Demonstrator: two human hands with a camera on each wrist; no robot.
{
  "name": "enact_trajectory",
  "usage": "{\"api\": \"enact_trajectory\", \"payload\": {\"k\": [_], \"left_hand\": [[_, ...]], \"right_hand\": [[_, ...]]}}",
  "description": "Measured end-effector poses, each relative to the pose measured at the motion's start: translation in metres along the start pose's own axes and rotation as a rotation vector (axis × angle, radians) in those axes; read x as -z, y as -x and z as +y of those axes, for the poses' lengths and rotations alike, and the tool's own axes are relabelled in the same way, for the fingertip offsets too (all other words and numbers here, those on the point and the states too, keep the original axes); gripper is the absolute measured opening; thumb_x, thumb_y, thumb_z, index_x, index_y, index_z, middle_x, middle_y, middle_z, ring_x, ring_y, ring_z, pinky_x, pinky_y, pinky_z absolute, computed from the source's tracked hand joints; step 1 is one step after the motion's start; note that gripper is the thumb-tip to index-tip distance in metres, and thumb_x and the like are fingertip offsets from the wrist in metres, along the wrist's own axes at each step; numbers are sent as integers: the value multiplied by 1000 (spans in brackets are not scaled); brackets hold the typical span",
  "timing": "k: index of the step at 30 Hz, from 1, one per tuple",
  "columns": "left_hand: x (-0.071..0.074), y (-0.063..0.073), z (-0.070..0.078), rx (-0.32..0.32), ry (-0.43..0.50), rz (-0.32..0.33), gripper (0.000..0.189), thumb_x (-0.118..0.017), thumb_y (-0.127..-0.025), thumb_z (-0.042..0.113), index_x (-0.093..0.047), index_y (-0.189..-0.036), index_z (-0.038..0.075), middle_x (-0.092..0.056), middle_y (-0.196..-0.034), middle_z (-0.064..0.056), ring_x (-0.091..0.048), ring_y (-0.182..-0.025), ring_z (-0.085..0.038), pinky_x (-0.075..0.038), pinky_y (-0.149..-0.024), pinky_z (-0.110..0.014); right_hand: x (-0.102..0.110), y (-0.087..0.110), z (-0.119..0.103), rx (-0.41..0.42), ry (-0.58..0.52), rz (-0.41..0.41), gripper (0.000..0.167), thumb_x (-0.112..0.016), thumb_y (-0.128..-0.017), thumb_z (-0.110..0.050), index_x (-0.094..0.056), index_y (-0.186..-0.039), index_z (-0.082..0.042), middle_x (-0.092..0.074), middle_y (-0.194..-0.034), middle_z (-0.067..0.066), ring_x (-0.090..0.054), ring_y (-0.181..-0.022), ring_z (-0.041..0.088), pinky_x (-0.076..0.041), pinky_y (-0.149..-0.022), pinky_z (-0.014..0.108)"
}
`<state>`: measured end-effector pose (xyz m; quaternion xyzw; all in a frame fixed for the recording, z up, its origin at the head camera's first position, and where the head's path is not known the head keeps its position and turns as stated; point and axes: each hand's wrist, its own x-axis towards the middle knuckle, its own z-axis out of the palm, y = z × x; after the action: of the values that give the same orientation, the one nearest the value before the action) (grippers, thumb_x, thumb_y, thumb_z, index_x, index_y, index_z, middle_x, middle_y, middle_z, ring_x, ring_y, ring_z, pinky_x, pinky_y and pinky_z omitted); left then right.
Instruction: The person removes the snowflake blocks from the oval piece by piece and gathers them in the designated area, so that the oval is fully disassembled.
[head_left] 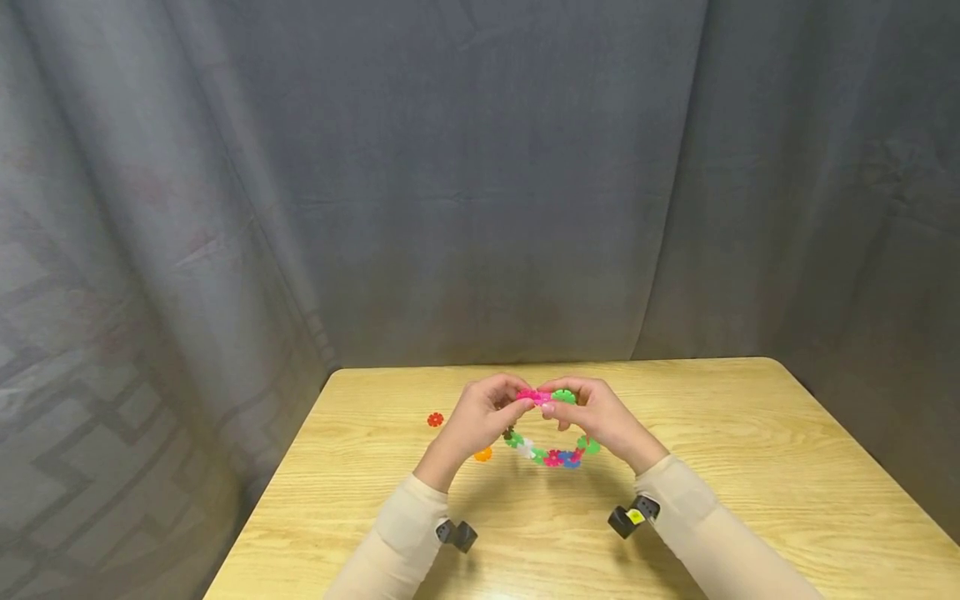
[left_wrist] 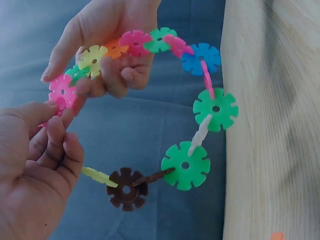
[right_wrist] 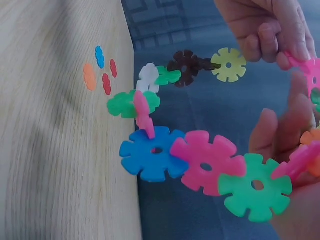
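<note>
Cream sleeves (head_left: 408,521) sit nearest, reaching over the table (head_left: 765,467). Out front, the left hand (head_left: 477,414) and right hand (head_left: 603,417) come together at one side of a looped chain (head_left: 553,458) of notched, flower-like discs, each pinching pink pieces between thumb and fingers; whether the loop closes under them, I can't tell. Its rest droops in the air above the table. I'd judge it thin plastic: very light, stiff disc by disc but floppy as a whole, smooth, unlikely to break, though slotted joints could twist loose. Best grip seems the flat faces right beside a joint. An orange disc (head_left: 483,454) and a red disc (head_left: 435,420) lie near the left hand.
</note>
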<state>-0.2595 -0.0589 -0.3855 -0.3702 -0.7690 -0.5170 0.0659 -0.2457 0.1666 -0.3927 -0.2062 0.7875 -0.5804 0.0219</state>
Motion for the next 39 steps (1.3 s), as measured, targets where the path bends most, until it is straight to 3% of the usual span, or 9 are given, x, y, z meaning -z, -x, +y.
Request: {"api": "enact_trajectory", "payload": {"k": [4,7,16,22,27,31,35,39], "left_hand": [[2,0,-4,10,-5,-60,27,-68,-94,21,-67,-120,13,-66,-79,3,-58,-55,-29,-49,-48,-27],[3,-1,-4,1,-4,-99,29,-67,-95,24,-68,-123,15,-68,-82,4,-58,-54,-32,-51,-48,-30],[3,-2,-2,-55,-32,-99,17,-68,-94,24,-75,-108,18,-69,-83,10,-50,-52,-10,-46,-49,-26],[3,-2,1,-59,-24,-72,13,-69,-93,22,-76,-102,14,-65,-74,6,-51,-55,-10,-47,-50,-26],[6,-1,1,-39,12,0,11,-70,-93,18,-74,-93,8,-62,-67,-1,-54,-55,-21,-50,-50,-32],[10,0,-1,1,27,49,11,-72,-91,18,-74,-96,8,-67,-75,1,-59,-59,-27,-53,-55,-33],[17,2,-8,35,-1,96,14,-73,-91,20,-75,-99,9,-71,-86,2,-66,-71,-24,-56,-64,-30],[25,7,-22,119,-56,102,15,-72,-91,21,-76,-102,11,-72,-92,2,-69,-79,-24,-56,-68,-30]], "right_hand": [[0,1,0,11,-40,-8,31,-72,-91,-30,-71,-116,-11,-68,-87,12,-57,-64,25,-33,-41,23],[1,1,1,25,-67,-21,28,-72,-91,-26,-72,-114,-9,-67,-84,13,-51,-57,19,-31,-40,22],[2,0,1,38,-54,-38,26,-73,-90,-22,-72,-112,-7,-66,-82,12,-45,-50,15,-30,-40,23],[4,0,-1,34,-28,-30,27,-75,-89,-26,-73,-111,-10,-65,-77,10,-41,-47,16,-30,-40,24],[5,0,0,17,-23,-14,29,-76,-88,-27,-72,-110,-9,-57,-63,9,-40,-46,13,-30,-40,24],[7,1,1,15,-17,1,30,-76,-88,-27,-72,-111,-8,-61,-69,9,-40,-46,13,-33,-43,24],[9,1,0,10,-25,12,31,-76,-88,-28,-72,-111,-8,-63,-74,11,-39,-45,13,-34,-45,25],[9,1,2,16,-48,10,31,-75,-88,-27,-72,-112,-7,-62,-71,9,-42,-46,14,-31,-41,25]]}}
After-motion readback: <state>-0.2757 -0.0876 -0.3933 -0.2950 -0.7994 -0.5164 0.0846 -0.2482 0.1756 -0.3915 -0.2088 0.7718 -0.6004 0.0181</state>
